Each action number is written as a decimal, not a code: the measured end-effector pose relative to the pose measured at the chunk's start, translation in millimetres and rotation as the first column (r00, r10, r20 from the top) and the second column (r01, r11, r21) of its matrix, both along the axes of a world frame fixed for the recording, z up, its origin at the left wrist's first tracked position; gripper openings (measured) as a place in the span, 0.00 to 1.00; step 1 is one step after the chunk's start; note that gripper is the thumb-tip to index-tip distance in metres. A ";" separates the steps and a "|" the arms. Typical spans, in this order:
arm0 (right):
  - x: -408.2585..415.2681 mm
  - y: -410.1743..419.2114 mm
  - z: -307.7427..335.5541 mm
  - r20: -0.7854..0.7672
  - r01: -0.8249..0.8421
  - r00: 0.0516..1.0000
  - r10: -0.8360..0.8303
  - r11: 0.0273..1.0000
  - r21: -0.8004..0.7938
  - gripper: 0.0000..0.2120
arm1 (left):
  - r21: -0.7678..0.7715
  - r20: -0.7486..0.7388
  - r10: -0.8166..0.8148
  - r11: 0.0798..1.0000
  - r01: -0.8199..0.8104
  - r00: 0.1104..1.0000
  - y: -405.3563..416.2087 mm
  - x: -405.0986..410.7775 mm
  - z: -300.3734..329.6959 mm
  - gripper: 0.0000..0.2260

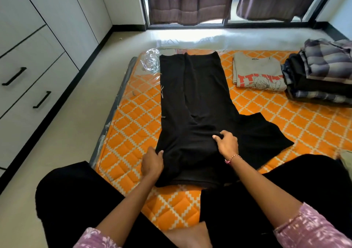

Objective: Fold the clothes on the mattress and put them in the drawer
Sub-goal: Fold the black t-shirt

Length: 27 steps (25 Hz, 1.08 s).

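A black garment (198, 103), seemingly a T-shirt, lies lengthwise down the mattress (133, 125) near its left edge, one side already folded in and a sleeve spread out to the right. The left hand (152, 164) pinches the near left corner of the cloth; the right hand (227, 145) has its fingers curled into the fabric near the middle. Judging by this, folding is under way, and the next move calls for bringing the sleeve side in. A folded grey printed T-shirt (257, 74) and a pile of folded clothes (322, 74) lie towards the far right corner; white drawers (28, 80) stand left of the mattress
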State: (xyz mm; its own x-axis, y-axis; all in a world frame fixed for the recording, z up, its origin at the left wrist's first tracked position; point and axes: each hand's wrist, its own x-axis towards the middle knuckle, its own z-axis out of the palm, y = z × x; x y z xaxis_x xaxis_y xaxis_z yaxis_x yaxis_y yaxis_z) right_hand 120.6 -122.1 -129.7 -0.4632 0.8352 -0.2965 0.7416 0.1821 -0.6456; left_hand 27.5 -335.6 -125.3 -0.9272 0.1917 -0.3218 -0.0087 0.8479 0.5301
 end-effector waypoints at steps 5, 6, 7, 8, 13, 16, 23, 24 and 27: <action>7.6 -18.1 -10.0 0.305 -0.450 0.891 0.336 0.744 0.494 0.28 | -0.334 -0.437 -0.456 0.882 0.331 0.775 -8.5 10.4 -5.0 0.32; 9.0 -22.8 -15.9 0.332 -0.561 0.828 0.453 0.688 0.461 0.32 | -0.395 -0.442 -0.607 0.793 0.464 0.661 -3.4 13.4 -7.5 0.35; 11.8 -25.6 -22.1 0.378 -0.648 0.760 0.528 0.651 0.395 0.35 | -0.460 -0.359 -0.746 0.664 0.589 0.560 -0.2 14.5 -11.3 0.37; 17.0 -24.9 -28.2 0.435 -0.696 0.710 0.554 0.644 0.316 0.37 | -0.491 -0.254 -0.827 0.557 0.670 0.502 0.7 14.2 -16.9 0.38; 43.2 11.1 -31.2 0.390 -0.654 0.744 0.542 0.711 0.260 0.37 | -0.517 -0.191 -0.849 0.514 0.684 0.493 1.8 11.5 -26.3 0.39; 46.2 48.8 -15.7 0.158 -0.198 0.977 0.145 0.891 0.409 0.27 | -0.503 -0.402 -0.823 0.564 0.655 0.401 53.1 11.5 -14.7 0.32; 56.7 137.5 -6.0 0.422 0.085 0.897 -0.134 0.987 0.135 0.34 | -0.469 -0.109 -0.933 0.352 0.810 0.342 147.7 25.0 -45.8 0.33; 57.5 145.0 -4.9 0.431 0.082 0.893 -0.130 0.988 0.130 0.32 | -0.462 -0.104 -0.931 0.358 0.811 0.351 148.4 24.2 -49.6 0.33; 56.5 152.4 13.0 0.355 0.030 0.934 -0.041 0.999 0.038 0.17 | -0.412 -0.053 -0.928 0.356 0.839 0.368 148.8 21.8 -46.3 0.35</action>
